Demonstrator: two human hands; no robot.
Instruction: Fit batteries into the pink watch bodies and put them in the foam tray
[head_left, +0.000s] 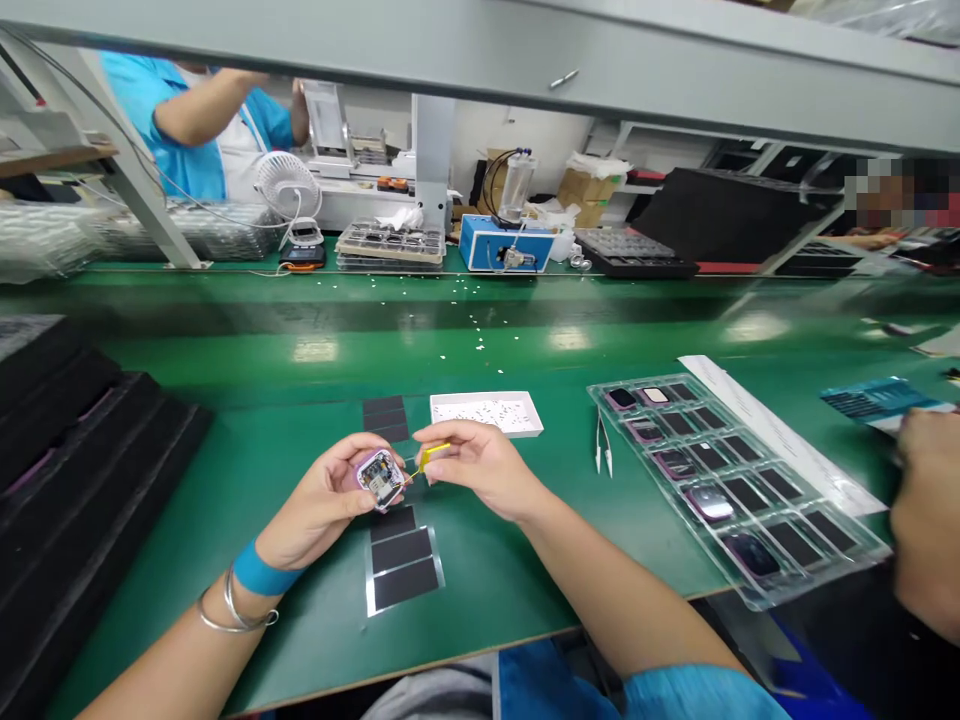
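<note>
My left hand [322, 497] is closed around an opened smartwatch case [381, 478] with a purple rim, its circuit board facing up. Pinched in my right hand [487, 468] is a small flat part with a yellow edge [433, 456]; a thin yellow strip or lead runs from it to the watch case. Fingers cover much of that part, so its kind is unclear. Under the hands lie dark rectangular pads on a clear backing sheet [405, 565]. Just beyond them sits a shallow white tray [536, 425] with tiny pieces in it.
White-tipped tweezers [602, 443] lie beside a clear plastic tray [806, 585] of watch parts and black pads. Black foam trays [112, 480] are stacked at left. Another person's arm [926, 520] reaches in at right. A blue machine [506, 245] and a fan [289, 185] stand behind.
</note>
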